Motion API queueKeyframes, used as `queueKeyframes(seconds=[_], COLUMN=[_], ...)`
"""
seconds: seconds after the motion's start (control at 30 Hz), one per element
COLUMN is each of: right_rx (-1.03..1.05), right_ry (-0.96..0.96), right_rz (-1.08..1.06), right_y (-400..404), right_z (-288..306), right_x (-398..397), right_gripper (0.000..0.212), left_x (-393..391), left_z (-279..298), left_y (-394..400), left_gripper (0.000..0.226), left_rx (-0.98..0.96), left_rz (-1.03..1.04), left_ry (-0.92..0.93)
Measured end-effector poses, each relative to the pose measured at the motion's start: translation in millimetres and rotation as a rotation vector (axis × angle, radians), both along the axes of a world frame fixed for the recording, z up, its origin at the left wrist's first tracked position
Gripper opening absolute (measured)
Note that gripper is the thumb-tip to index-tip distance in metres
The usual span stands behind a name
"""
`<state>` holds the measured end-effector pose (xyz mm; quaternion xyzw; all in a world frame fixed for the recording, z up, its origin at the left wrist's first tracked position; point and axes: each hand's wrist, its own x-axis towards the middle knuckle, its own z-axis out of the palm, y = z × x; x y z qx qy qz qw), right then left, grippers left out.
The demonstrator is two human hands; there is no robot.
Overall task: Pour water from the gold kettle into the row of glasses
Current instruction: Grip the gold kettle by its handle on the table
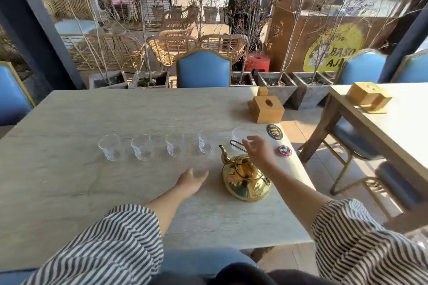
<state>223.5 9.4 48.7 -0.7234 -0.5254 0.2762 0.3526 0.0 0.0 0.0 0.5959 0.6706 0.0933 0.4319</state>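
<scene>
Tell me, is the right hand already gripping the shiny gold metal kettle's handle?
No, the right hand hovers open just beside the wire handle of the shiny gold metal kettle, fingers spread, not closed on it.

Gold kettle (pixel 245 176), clear patterned glasses (pixel 142 150), striped sleeves (pixel 120 245), blue chair (pixel 203 68).

A pale stone-look worktop (pixel 69 127) carries five clear glasses (pixel 174 147) in a row across its middle; the gold kettle (pixel 245 178) stands near the right edge, just in front of the row; farther back on that side – a wooden tissue box (pixel 266 111), a dark round disc (pixel 275 131) and a small red-rimmed puck (pixel 284 151).
</scene>
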Motion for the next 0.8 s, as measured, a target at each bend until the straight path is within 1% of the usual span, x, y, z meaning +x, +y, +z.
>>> queueKeyframes(seconds=[0.1, 0.17, 0.2, 0.3, 0.4, 0.43, 0.5, 0.57, 0.6, 0.73, 0.8], right_rx=[0.104, 0.121, 0.129, 0.156, 0.144, 0.137, 0.106, 0.044, 0.011, -0.065, -0.074], right_ry=[-0.015, -0.014, -0.010, -0.012, 0.053, 0.089, 0.168, 0.230, 0.250, 0.336, 0.358], right_rz=[-0.030, -0.043, -0.047, -0.068, -0.084, -0.085, -0.065, -0.020, 0.004, 0.079, 0.088], right_y=[-6, -10, -12, -11, -12, -12, -13, -13, -14, -14, -14], right_z=[-4, -9, -12, -22, -29, -31, -32, -28, -25, -20, -19], right_x=[3, 3, 4, 9, 12, 14, 18, 24, 27, 37, 37], right_gripper=[0.040, 0.040, 0.045, 0.069, 0.078, 0.079, 0.071, 0.058, 0.056, 0.056, 0.056], left_x=[22, 35, 42, 59, 74, 79, 87, 95, 100, 112, 115], left_z=[-12, -22, -24, -29, -26, -25, -24, -25, -25, -29, -33], left_y=[-13, -22, -26, -32, -33, -31, -26, -21, -19, -12, -10], left_gripper=[0.083, 0.083, 0.082, 0.076, 0.046, 0.049, 0.073, 0.082, 0.085, 0.087, 0.089], left_rx=[-0.056, -0.075, -0.095, -0.111, -0.125, -0.141, -0.212, -0.289, -0.312, -0.335, -0.340], left_rz=[0.014, 0.023, 0.038, 0.077, 0.142, 0.187, 0.288, 0.407, 0.454, 0.576, 0.590], left_ry=[-0.080, -0.136, -0.162, -0.222, -0.308, -0.357, -0.488, -0.617, -0.662, -0.716, -0.708])
